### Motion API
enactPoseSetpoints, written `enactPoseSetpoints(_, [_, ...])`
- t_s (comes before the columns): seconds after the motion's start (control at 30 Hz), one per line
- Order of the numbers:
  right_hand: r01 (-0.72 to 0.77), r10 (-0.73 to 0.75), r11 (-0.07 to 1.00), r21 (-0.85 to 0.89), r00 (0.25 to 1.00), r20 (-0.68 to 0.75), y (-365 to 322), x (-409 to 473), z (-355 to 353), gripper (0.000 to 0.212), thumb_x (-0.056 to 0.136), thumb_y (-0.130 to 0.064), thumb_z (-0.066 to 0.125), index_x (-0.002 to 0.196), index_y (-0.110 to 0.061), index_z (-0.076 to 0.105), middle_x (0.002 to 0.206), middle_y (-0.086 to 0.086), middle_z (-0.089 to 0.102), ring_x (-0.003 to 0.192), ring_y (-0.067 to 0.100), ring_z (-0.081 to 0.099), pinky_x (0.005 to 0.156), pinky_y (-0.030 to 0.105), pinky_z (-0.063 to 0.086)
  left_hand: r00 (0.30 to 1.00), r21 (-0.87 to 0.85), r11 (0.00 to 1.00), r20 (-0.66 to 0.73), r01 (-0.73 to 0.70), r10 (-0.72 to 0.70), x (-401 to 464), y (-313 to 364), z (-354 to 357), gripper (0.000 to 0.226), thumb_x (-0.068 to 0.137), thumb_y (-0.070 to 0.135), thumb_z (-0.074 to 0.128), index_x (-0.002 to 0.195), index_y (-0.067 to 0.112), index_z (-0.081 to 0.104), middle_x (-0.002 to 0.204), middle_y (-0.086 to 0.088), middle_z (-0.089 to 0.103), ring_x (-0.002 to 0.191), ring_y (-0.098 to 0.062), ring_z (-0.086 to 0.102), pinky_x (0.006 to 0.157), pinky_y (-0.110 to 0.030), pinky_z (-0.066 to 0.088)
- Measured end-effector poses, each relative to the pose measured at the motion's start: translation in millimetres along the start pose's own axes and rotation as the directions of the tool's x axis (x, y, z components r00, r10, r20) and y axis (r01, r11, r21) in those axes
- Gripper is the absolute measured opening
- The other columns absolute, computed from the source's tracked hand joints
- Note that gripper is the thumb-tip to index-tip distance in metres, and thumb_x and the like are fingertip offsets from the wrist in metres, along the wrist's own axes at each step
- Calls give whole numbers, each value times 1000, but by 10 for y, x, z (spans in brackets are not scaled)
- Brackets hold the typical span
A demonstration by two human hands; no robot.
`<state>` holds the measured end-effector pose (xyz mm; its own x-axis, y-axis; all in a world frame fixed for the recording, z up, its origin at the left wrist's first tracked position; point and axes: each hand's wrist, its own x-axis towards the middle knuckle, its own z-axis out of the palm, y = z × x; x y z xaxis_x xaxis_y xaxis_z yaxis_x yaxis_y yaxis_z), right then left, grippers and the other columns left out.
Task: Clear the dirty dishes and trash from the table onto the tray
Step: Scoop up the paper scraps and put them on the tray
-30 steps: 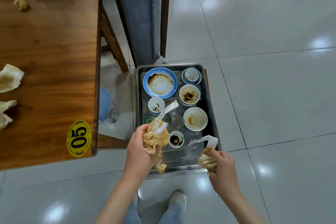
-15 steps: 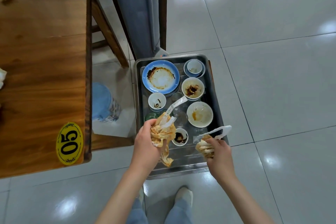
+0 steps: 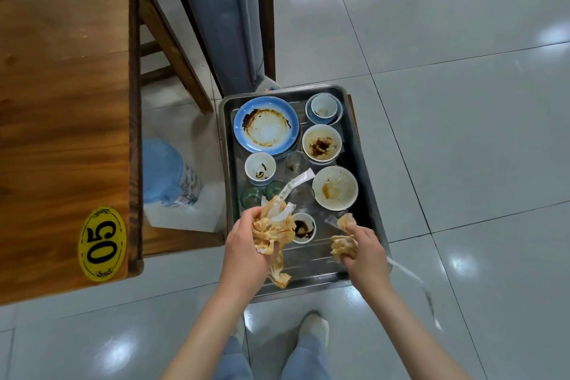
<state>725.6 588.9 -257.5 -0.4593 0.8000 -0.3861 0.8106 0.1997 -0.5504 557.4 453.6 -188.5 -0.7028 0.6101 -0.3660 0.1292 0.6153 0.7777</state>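
A steel tray (image 3: 308,270) sits low beside the wooden table (image 3: 61,133). It holds a dirty blue plate (image 3: 266,125), several stained white bowls and cups, and a few glasses. My left hand (image 3: 246,250) grips a wad of orange-stained napkins (image 3: 273,230) with a white paper strip (image 3: 297,183) sticking up, over the tray's near left part. My right hand (image 3: 364,251) holds a smaller crumpled stained napkin (image 3: 342,245) over the tray's near right edge. A thin white wrapper strip (image 3: 413,281) trails from that hand out over the floor.
A yellow oval tag marked 05 (image 3: 101,244) sits on the table's near corner. A blue-lidded bin (image 3: 166,173) stands under the table. A chair's wooden leg (image 3: 172,49) and a grey post (image 3: 222,15) rise behind the tray. Grey tiled floor (image 3: 462,102) lies to the right.
The view shifted right, so the table's napkins left the frame. My right hand lowered its napkin onto the tray's near right, and the white wrapper strip now trails outside toward the floor.
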Motion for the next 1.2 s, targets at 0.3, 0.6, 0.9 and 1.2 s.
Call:
enactPoseSetpoints(0.3, [93,-83,916,-389,996,43,81,69,129,60,77,-24,71,133,-23,49,138,1,47,124,25,40,93,36,39,1000,29,1000,10,-1,1,8,-154,77,47,77,25,76,115,35,49,110,10,60,102,-9,55,85,-30,49])
enactPoseSetpoints(0.6, [-205,212,815,-543,976,-50,272,56,55,67,79,-14,62,138,-21,29,130,8,41,115,27,39,83,35,42,1000,43,999,27,6,-7,-20,-261,156,49,78,22,76,114,38,48,109,12,60,101,-7,56,85,-27,49])
enactPoseSetpoints(0.9, [-343,353,790,-509,932,-81,449,98,-6,20,86,5,43,99,-7,52,100,11,57,95,28,49,58,30,37,999,27,999,41,29,-30,-35,-307,120,49,77,25,76,116,35,49,110,10,60,101,-5,55,84,-27,51])
enactPoseSetpoints(1.2, [-345,358,770,-537,930,-84,524,123,-8,12,85,0,48,91,-7,57,95,11,56,83,30,55,58,28,37,998,21,999,45,48,-49,-60,-340,77,51,78,22,76,118,37,48,112,11,58,102,-6,54,88,-32,51])
